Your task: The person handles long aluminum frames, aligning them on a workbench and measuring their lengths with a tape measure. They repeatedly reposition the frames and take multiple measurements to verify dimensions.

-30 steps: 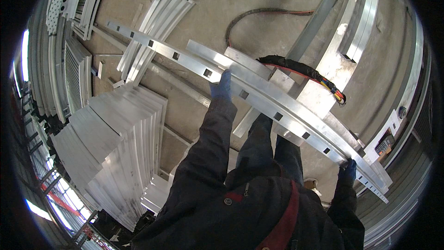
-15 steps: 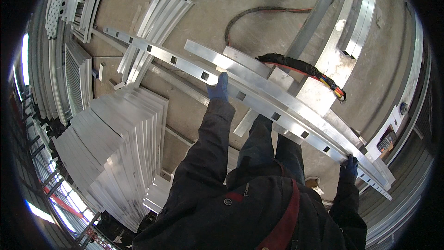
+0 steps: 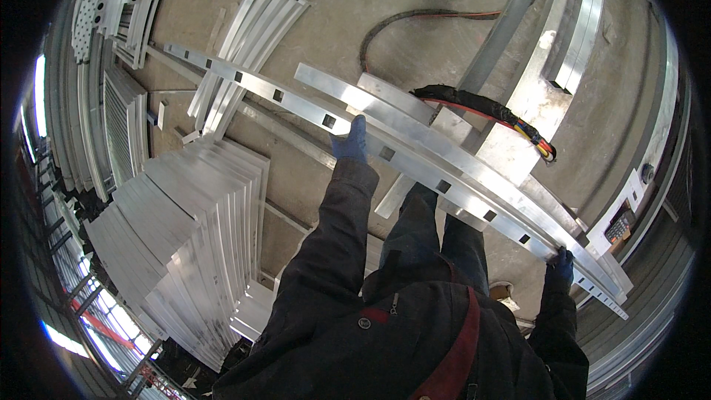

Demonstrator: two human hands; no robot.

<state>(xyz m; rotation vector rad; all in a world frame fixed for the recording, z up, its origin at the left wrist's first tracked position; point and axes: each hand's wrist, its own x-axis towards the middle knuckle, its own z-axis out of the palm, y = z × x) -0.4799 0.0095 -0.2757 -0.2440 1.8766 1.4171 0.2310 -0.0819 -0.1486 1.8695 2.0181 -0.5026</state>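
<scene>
A long silvery metal profile [image 3: 302,108] with a row of square holes slants across in front of me, from far left to near right. My left hand [image 3: 351,145], in a blue glove, is closed round its near edge by the middle, thumb laid on top. Toward the profile's right end, my right hand [image 3: 561,265], gloved too, grips the edge; its fingertips show on top. Just beyond lies a plain metal profile [image 3: 415,130], nearly parallel and meeting the holed one near the right end. The undersides of both hands are hidden.
Stacked pale profiles [image 3: 185,207] fill the left, with a smaller bundle [image 3: 255,44] farther off. A black-sleeved cable bundle [image 3: 481,106] crosses a metal support at right. A calculator-like keypad device [image 3: 619,227] sits at far right. More long profiles [image 3: 652,326] lie at the right rim.
The holed profile has shifted very slightly toward the lower right. Both hands keep their grip on it in nearly the same places.
</scene>
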